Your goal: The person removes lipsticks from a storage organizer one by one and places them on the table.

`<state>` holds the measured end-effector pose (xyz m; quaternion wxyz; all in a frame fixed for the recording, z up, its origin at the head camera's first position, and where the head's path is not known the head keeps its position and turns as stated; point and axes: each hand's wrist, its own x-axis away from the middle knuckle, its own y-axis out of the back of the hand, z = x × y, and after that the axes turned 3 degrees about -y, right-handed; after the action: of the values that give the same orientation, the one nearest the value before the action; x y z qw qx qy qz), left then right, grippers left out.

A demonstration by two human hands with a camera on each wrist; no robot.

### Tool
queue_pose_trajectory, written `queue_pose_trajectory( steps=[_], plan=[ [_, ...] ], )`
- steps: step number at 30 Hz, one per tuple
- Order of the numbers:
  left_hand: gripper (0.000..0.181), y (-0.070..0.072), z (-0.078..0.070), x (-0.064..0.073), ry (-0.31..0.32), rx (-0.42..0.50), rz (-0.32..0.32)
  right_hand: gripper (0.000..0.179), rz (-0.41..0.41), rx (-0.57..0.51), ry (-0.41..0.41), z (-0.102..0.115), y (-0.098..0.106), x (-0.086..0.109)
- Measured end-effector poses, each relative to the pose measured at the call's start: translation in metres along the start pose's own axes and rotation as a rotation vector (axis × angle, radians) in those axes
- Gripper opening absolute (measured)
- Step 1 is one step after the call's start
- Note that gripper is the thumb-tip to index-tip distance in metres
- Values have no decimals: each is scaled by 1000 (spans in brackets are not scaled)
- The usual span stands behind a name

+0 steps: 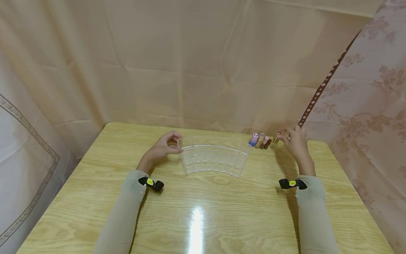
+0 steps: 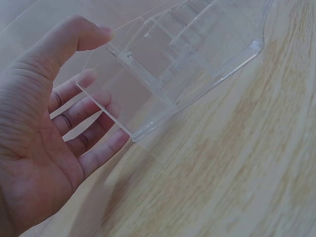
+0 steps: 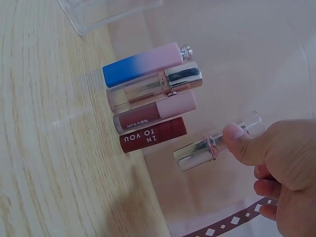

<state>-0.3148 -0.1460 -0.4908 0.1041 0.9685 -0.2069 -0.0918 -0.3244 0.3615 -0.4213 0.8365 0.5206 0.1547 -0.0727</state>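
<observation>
A clear, curved plastic organizer with small compartments (image 1: pixel 211 171) stands on the table in front of me. My left hand (image 1: pixel 163 145) holds its left end, thumb on one side and fingers on the other, as the left wrist view shows. At the back right, my right hand (image 1: pixel 296 143) pinches a lipstick tube (image 3: pixel 197 154) with a shiny metallic end and a clear end. Beside it stand a blue-and-pink lipstick (image 3: pixel 143 64), a clear tube with a gold cap (image 3: pixel 133 95), a pink-capped lip gloss (image 3: pixel 153 111) and a dark red tube (image 3: pixel 154 134), side by side.
The wooden table (image 1: pixel 241 218) has its back edge just behind the tubes. A beige curtain (image 1: pixel 203 70) hangs behind it, and a floral cloth (image 1: pixel 374 116) hangs on the right. A bright light reflection lies on the near part of the tabletop.
</observation>
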Motion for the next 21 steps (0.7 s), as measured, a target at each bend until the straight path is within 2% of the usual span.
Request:
queue_pose_trajectory(
  steps=[21],
  plan=[
    [54, 0, -1, 1, -5, -4, 0, 26, 75, 8, -1, -9, -7, -1]
  ],
)
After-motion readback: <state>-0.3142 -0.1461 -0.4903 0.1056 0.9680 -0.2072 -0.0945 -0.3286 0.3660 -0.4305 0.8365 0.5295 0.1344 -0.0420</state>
